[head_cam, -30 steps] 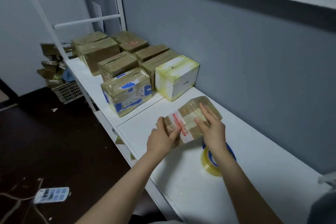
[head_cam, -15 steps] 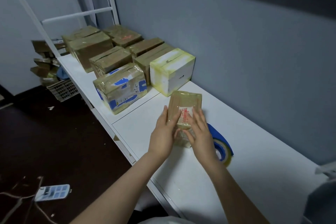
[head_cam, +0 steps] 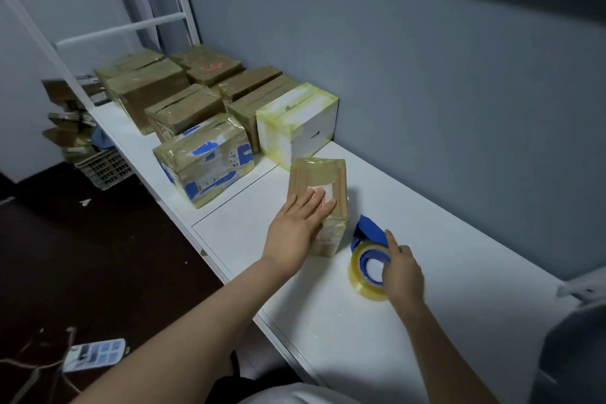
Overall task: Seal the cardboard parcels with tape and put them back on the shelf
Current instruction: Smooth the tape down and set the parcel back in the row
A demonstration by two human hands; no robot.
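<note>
White shelf (head_cam: 459, 259): parcel (head_cam: 318, 179) between wall (head_cam: 426, 75) and front edge, left hand (head_cam: 295, 228) flat on top; right hand (head_cam: 401, 274) grips tape roll (head_cam: 356, 269).

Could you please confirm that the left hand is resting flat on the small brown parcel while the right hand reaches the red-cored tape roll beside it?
Not quite: the core of the tape roll is blue, not red. The head view shows the left hand resting flat on the small brown parcel while the right hand reaches the blue-cored tape roll beside it.

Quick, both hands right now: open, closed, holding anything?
Left hand: open, fingers flat on the small parcel.
Right hand: closed on the tape roll.
</note>
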